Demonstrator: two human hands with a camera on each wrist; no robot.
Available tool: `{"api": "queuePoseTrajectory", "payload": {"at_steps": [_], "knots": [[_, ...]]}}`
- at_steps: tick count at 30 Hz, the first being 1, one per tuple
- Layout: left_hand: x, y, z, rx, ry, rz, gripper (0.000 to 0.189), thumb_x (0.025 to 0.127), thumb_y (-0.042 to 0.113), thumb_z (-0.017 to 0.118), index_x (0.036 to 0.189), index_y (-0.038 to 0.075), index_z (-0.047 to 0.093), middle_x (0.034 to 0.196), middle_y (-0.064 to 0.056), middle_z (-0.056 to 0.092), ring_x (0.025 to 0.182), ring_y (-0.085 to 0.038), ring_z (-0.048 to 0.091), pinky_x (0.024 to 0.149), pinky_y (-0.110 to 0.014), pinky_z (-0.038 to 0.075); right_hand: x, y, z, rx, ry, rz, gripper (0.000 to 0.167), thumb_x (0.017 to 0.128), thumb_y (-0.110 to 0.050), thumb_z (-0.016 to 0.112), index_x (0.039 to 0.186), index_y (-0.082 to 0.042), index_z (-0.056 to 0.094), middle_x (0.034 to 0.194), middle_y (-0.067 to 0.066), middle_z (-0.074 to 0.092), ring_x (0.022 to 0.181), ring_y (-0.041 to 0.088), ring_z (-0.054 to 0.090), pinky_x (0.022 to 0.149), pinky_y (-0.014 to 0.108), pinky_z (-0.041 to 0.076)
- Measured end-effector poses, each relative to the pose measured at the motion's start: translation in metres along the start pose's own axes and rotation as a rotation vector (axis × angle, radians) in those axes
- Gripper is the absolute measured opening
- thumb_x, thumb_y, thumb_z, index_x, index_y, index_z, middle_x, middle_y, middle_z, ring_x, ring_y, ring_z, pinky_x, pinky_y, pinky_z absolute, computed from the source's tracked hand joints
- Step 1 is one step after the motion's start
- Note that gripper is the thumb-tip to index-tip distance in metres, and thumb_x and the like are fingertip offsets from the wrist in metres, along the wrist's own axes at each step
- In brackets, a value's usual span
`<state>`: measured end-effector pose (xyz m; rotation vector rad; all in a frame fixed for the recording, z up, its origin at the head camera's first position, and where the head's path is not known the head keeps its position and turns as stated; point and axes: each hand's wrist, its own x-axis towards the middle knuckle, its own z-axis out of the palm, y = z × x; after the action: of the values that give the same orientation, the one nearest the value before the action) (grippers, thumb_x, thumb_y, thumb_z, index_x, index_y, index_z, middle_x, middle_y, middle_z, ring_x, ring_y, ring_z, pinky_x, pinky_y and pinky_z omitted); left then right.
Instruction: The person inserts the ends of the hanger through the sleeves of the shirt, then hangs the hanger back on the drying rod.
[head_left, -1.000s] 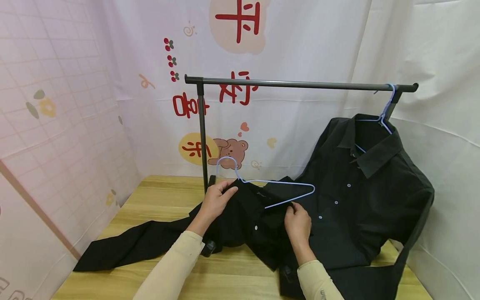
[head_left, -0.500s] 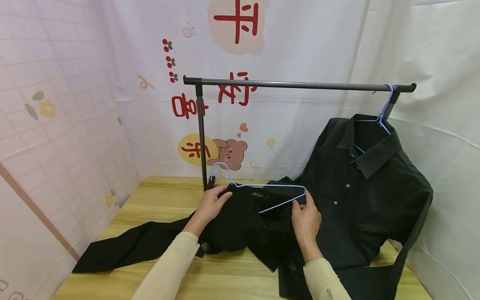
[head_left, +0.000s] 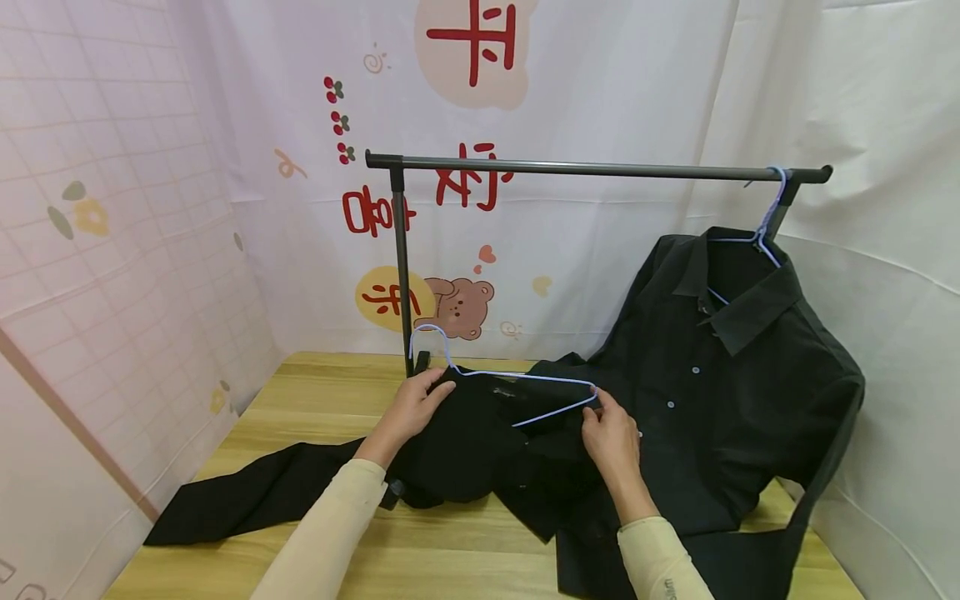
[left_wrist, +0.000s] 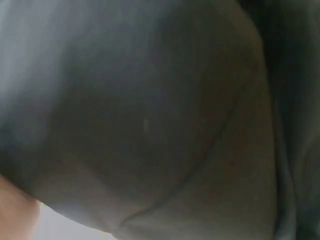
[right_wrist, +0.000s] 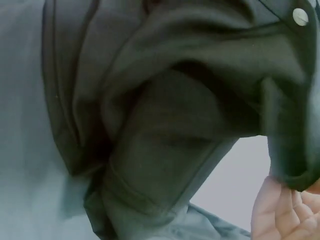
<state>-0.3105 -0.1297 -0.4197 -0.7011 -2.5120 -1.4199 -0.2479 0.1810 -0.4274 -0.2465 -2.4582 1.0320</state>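
Black shirts (head_left: 465,450): two; blue hangers (head_left: 525,377): two; left fingers (head_left: 427,380), right fingers (head_left: 607,405) clamped on lower shirt.

Dark cloth (left_wrist: 150,100) fills most of view, curved seam (left_wrist: 189,178); hand (left_wrist: 16,212) lower left.

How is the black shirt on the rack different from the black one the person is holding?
The rack shirt hangs from the rail, while the held shirt is bunched low over the table.

The rack shirt's hanger has its ends tucked inside the cloth, but the held shirt's hanger has one end sticking out.

Both shirts are black, and both hangers are light blue.
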Motion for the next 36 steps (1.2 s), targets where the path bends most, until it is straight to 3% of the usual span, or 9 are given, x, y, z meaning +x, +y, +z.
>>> {"api": "queuePoseTrajectory", "payload": {"at_steps": [5, 11, 17, 20, 24, 26, 29, 32, 36], "knots": [[0.001, -0.004, -0.004, 0.078, -0.021, 0.034, 0.02, 0.103, 0.019, 0.057, 0.116, 0.008, 0.067, 0.112, -0.008, 0.065, 0.103, -0.025, 0.061, 0.092, -0.046, 0.048, 0.004, -0.001, -0.005, 0.009, -0.024, -0.018, 0.035, 0.097, -0.011, 0.058, 0.132, -0.01, 0.063, 0.101, 0.017, 0.071, 0.096, 0.037, 0.063, 0.084, 0.056, 0.044], [0.002, -0.004, -0.003, 0.131, 0.018, 0.085, 0.012, 0.103, 0.019, 0.057, 0.093, 0.012, 0.059, 0.089, -0.001, 0.055, 0.081, -0.02, 0.052, 0.075, -0.038, 0.043, 0.004, -0.002, -0.004, -0.029, 0.025, -0.101, 0.036, 0.095, -0.004, 0.06, 0.13, -0.011, 0.066, 0.087, 0.014, 0.07, 0.077, 0.033, 0.06, 0.08, 0.052, 0.044], [0.001, -0.002, -0.006, 0.088, -0.033, 0.079, 0.02, 0.104, 0.025, 0.054, 0.091, 0.009, 0.054, 0.078, -0.006, 0.046, 0.077, -0.023, 0.049, 0.073, -0.038, 0.04, 0.011, 0.0, -0.012, -0.056, 0.058, -0.156, 0.033, 0.095, -0.005, 0.063, 0.126, -0.011, 0.069, 0.082, 0.01, 0.069, 0.072, 0.03, 0.057, 0.075, 0.047, 0.044], [0.0, -0.004, -0.009, 0.149, -0.06, 0.073, 0.022, 0.103, 0.024, 0.056, 0.105, 0.004, 0.065, 0.096, -0.012, 0.063, 0.095, -0.028, 0.061, 0.087, -0.042, 0.048, 0.016, 0.002, -0.019, -0.065, 0.019, -0.187, 0.028, 0.095, -0.007, 0.065, 0.123, -0.009, 0.071, 0.088, 0.01, 0.071, 0.075, 0.028, 0.06, 0.073, 0.046, 0.047], [0.0, -0.007, -0.007, 0.355, -0.101, 0.091, 0.03, 0.101, 0.024, 0.059, 0.124, 0.006, 0.067, 0.126, -0.012, 0.065, 0.119, -0.03, 0.06, 0.102, -0.048, 0.044, 0.018, -0.002, -0.024, -0.072, -0.009, -0.234, 0.021, 0.096, -0.008, 0.065, 0.114, -0.005, 0.073, 0.096, 0.014, 0.073, 0.083, 0.029, 0.065, 0.077, 0.048, 0.052], [0.001, -0.006, -0.002, 0.422, -0.079, 0.111, 0.028, 0.102, 0.026, 0.058, 0.121, 0.008, 0.068, 0.124, -0.009, 0.066, 0.117, -0.028, 0.061, 0.1, -0.046, 0.046, 0.016, -0.008, -0.023, -0.084, 0.028, -0.264, 0.017, 0.095, -0.008, 0.066, 0.109, -0.003, 0.075, 0.097, 0.015, 0.072, 0.085, 0.03, 0.067, 0.078, 0.049, 0.053], [0.001, 0.002, 0.005, 0.382, 0.026, 0.11, 0.026, 0.101, 0.025, 0.06, 0.119, 0.007, 0.069, 0.117, -0.009, 0.068, 0.11, -0.028, 0.064, 0.095, -0.046, 0.049, 0.009, -0.021, -0.016, -0.096, 0.135, -0.324, 0.015, 0.092, -0.006, 0.067, 0.104, -0.001, 0.075, 0.093, 0.014, 0.071, 0.082, 0.031, 0.067, 0.076, 0.049, 0.054], [0.004, 0.015, 0.013, 0.253, 0.106, 0.106, 0.016, 0.1, 0.023, 0.061, 0.104, 0.009, 0.069, 0.102, -0.006, 0.067, 0.095, -0.024, 0.064, 0.083, -0.043, 0.051, -0.001, -0.036, -0.004, -0.097, 0.232, -0.4, 0.016, 0.089, -0.002, 0.069, 0.104, -0.001, 0.075, 0.086, 0.012, 0.068, 0.075, 0.029, 0.065, 0.069, 0.047, 0.054], [0.007, 0.027, 0.021, 0.14, 0.111, 0.096, 0.013, 0.101, 0.023, 0.061, 0.096, 0.012, 0.066, 0.093, -0.002, 0.062, 0.084, -0.019, 0.058, 0.075, -0.039, 0.047, -0.016, -0.051, 0.014, -0.11, 0.233, -0.556, 0.024, 0.087, -0.003, 0.072, 0.111, -0.004, 0.072, 0.082, 0.007, 0.063, 0.065, 0.022, 0.061, 0.059, 0.041, 0.052]]}}
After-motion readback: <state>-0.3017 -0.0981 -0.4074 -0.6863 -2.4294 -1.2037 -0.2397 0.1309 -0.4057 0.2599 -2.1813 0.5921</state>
